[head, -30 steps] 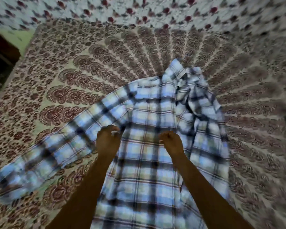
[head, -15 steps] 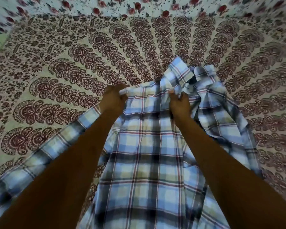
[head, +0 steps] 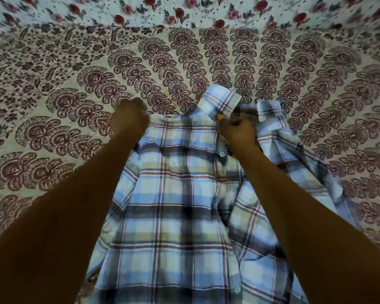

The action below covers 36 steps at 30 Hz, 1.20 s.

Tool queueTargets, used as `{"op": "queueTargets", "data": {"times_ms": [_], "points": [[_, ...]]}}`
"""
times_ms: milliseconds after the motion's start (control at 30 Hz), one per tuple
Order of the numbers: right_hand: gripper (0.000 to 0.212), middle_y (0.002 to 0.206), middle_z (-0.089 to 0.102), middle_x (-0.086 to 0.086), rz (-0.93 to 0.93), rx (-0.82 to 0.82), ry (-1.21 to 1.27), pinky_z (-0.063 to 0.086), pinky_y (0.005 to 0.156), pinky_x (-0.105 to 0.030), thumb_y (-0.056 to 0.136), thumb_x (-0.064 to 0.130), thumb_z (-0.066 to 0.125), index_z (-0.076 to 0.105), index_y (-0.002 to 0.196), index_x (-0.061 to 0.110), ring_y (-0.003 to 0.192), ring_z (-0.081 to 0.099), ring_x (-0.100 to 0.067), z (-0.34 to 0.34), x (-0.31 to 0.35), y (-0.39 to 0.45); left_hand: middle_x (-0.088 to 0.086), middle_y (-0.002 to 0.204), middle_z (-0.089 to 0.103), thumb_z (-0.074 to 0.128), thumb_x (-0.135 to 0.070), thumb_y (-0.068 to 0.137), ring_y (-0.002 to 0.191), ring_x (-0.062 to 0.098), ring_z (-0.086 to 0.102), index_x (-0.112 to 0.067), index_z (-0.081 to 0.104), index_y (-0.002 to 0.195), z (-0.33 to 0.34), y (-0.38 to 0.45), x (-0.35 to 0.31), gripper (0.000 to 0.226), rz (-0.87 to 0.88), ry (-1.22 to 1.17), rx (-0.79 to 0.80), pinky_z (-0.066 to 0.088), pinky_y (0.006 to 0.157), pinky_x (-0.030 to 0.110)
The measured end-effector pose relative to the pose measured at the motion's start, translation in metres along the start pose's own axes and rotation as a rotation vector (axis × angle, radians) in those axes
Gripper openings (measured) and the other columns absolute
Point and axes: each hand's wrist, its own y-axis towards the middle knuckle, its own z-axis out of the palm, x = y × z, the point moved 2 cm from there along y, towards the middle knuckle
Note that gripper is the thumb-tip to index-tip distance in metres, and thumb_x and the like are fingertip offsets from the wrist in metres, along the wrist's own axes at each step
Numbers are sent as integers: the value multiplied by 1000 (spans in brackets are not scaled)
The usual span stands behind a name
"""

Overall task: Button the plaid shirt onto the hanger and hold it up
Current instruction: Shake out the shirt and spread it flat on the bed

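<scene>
Lying across the whole frame is a cream bedspread printed with maroon paisley fans, and on it, from centre to lower right, the blue, white and green plaid cotton shirt is spread front-up. At left of centre the left hand is curled into a fist at the shirt's shoulder edge and seems to pinch the cloth there, though its fingertips are hidden. Right of centre the right hand is closed on the placket just below the upturned plaid collar; a small orange bit shows beside its thumb, perhaps part of the hanger, too small to tell. A pale shirt button sits unfastened just below that hand. By my judgement the step is squaring the collar area before buttoning. Next, the two front edges must be brought together and the top button pushed through its hole with a fine two-handed pinch.
</scene>
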Motion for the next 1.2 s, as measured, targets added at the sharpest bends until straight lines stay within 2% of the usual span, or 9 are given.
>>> {"op": "queueTargets", "data": {"times_ms": [100, 233, 400, 500, 600, 733, 933, 1100, 1200], "points": [[36, 84, 60, -8, 13, 69, 29, 39, 63, -26, 78, 35, 71, 60, 96, 6, 80, 53, -21, -6, -7, -13, 18, 107, 59, 54, -22, 86, 99, 38, 60, -14, 63, 101, 11, -29, -10, 19, 146, 94, -40, 51, 82, 45], [48, 52, 32, -6, 23, 261, -141, 28, 50, -27, 78, 28, 73, 34, 53, 14, 50, 36, -18, -13, -2, -27, 22, 129, 41, 65, -37, 82, 110, 43, 52, -21, 43, 130, 19, -45, 30, 55, -6, 89, 79, 46, 89, 51], [40, 49, 39, -3, 88, -56, 135, 38, 61, -32, 81, 19, 67, 43, 49, 16, 46, 39, -19, -18, 9, -21, 25, 127, 53, 66, -42, 81, 117, 41, 49, -8, 44, 132, 16, -35, 55, 66, -35, -77, 206, 40, 99, 44], [19, 78, 59, -13, 60, -27, 62, 47, 76, -37, 84, 28, 63, 56, 84, 11, 73, 57, -29, -8, 5, -31, 26, 121, 59, 70, -25, 80, 109, 39, 58, -7, 51, 127, 0, -37, 58, 53, -102, -240, 136, 45, 92, 41], [56, 109, 62, -13, 35, 84, 34, 47, 93, -41, 82, 24, 68, 41, 127, 2, 100, 58, -24, 4, -12, -64, 26, 119, 58, 69, -23, 80, 106, 41, 58, -8, 52, 124, -3, -46, 79, 49, -80, -35, 125, 47, 88, 42], [52, 75, 54, 6, -48, 46, 39, 50, 86, -45, 83, 12, 63, 40, 129, 8, 80, 53, -21, 1, -37, -97, 26, 112, 64, 64, -15, 83, 106, 41, 59, -3, 64, 109, -10, -46, 100, 28, -133, 21, 72, 47, 91, 43], [42, 107, 61, -8, -137, 168, -50, 42, 84, -26, 87, 24, 60, 50, 125, 8, 96, 57, -20, -29, -30, -128, 28, 111, 62, 60, -7, 81, 104, 44, 58, -6, 62, 109, -29, -63, 91, 28, -129, 10, -89, 48, 86, 45], [27, 122, 57, -17, -111, -71, -120, 44, 92, -32, 89, 13, 59, 60, 114, 4, 107, 57, -33, -101, -53, -172, 18, 115, 62, 56, -16, 85, 107, 39, 57, -12, 65, 106, -15, -132, 24, 23, 74, -135, 3, 46, 90, 44], [25, 121, 54, -21, -43, -248, -190, 41, 78, -29, 91, 10, 54, 58, 114, 2, 99, 56, -38, -159, -76, -192, 21, 107, 67, 50, -19, 80, 102, 40, 61, -9, 68, 98, -1, -173, -33, 27, 198, -264, 63, 47, 89, 44]]}}
